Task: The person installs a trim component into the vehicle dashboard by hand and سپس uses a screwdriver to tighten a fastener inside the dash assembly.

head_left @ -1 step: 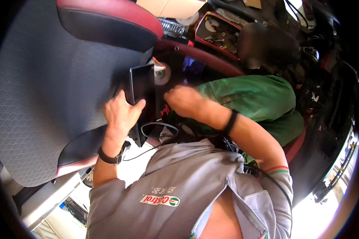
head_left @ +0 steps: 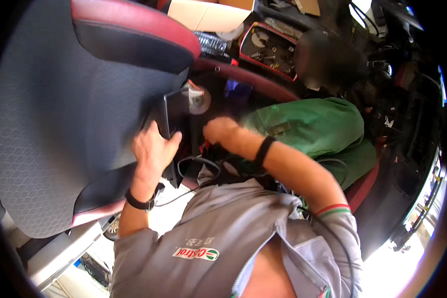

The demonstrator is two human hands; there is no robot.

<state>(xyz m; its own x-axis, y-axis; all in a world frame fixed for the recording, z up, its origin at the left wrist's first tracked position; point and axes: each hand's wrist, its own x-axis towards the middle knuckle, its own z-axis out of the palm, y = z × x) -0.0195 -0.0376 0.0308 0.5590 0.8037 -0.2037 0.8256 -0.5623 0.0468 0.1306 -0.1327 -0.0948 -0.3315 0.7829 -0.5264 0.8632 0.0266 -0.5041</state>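
My left hand [head_left: 154, 149] grips the lower edge of a thin, dark flat panel [head_left: 176, 111], thumb on its face; whether it is a tablet cannot be told. To the right of the panel, my right hand [head_left: 222, 130] is closed, knuckles up. A small red piece [head_left: 205, 147] shows just under its fingers, but what it holds is hidden. Below the two hands lies a loop of grey cable [head_left: 197, 158]. Past the panel's right edge sits a round, pale disc [head_left: 200, 103] with an orange-edged piece against it.
A dark seat back [head_left: 104, 99] with red trim fills the left. At the far side are a cardboard box [head_left: 203, 19], a clear plastic bottle [head_left: 211, 43] and a red-rimmed tray [head_left: 242, 48] of small parts. My green-trousered leg [head_left: 313, 126] is at right.
My left hand and the panel sit slightly lower in the picture. The right hand stays closed in nearly the same place, its forearm shifted a little left. The view has tilted slightly.
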